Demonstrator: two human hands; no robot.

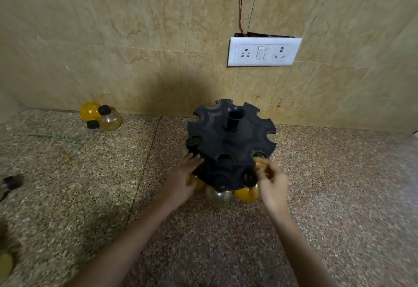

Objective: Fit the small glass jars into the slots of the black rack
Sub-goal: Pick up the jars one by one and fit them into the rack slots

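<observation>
Steadying round black plastic rack (pixel 228 144) with flat, empty left hand (pixel 183 179); right hand (pixel 270 179) pinching blurred jar neck, best seated squarely

Setting: a speckled stone counter (pixel 339 185) against a beige tiled wall (pixel 135 38) with a white switch plate (pixel 263 51).
Rack: the black rack (pixel 230 142), round with notched slots, stands near the wall, a short tube rising from its centre.
Left hand (pixel 181 182): pressed flat against the rack's lower left side.
Right hand (pixel 272 185): fingers bent at a slot on the rack's right edge, blurred.
Jars in rack: a clear jar (pixel 218 196) and a yellow jar (pixel 246 194) hang from the near lower slots.
Loose jars: two jars (pixel 100 117), one yellow, one clear, lie by the wall, left.
</observation>
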